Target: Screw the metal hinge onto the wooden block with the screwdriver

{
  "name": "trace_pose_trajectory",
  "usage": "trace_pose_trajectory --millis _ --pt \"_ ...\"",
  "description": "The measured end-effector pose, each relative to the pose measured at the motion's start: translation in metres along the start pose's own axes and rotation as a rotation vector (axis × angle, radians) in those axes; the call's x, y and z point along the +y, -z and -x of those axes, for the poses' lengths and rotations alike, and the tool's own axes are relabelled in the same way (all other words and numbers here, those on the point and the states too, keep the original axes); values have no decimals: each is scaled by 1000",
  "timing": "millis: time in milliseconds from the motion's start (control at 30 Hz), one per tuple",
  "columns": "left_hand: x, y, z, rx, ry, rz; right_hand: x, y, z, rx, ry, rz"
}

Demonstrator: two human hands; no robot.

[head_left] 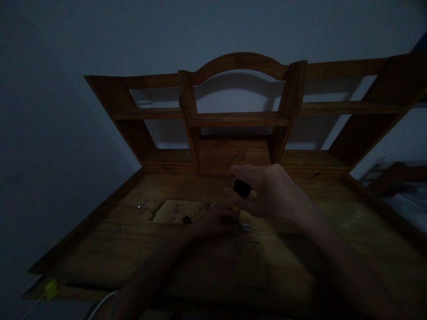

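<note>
My right hand (267, 189) is closed around the dark and yellow handle of a screwdriver (242, 188), held upright with its shaft pointing down. Below it, a small shiny metal piece (244, 227) lies on the wooden desktop, by the shaft's lower end. My left hand (215, 220) rests low beside that piece, its fingers curled toward the shaft. What those fingers grip, if anything, is lost in the dark. Just nearer to me lies a flat wooden board (251, 264) with small dark holes near its far edge.
Left of my hands is a pale rough patch (171, 211) with crumbs and a dark lump (187, 220). Small metal rods (117, 229) lie farther left. A wooden shelf unit (238, 119) rises at the back. A yellow tag (51, 289) hangs at the front left edge.
</note>
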State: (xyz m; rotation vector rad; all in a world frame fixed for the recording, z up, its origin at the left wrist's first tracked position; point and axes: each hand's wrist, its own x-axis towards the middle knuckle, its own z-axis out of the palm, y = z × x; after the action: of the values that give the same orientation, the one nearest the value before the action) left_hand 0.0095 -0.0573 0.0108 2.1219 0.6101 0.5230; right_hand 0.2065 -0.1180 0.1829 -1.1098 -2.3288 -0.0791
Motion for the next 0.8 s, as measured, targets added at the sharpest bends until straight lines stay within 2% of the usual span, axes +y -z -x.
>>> trace_pose_trajectory --millis 200,433,600,800 --pt "1 -1 1 25 3 -24 -4 -1 2 -30 11 -165" --pt "-6 4 7 76 -63 -400 1 -1 -1 -41 -40 -160" --pt "-9 10 6 63 -66 -456 7 3 1 -88 19 -287" --pt "-2 12 6 59 -69 -476 5 -5 -2 -15 -42 -129"
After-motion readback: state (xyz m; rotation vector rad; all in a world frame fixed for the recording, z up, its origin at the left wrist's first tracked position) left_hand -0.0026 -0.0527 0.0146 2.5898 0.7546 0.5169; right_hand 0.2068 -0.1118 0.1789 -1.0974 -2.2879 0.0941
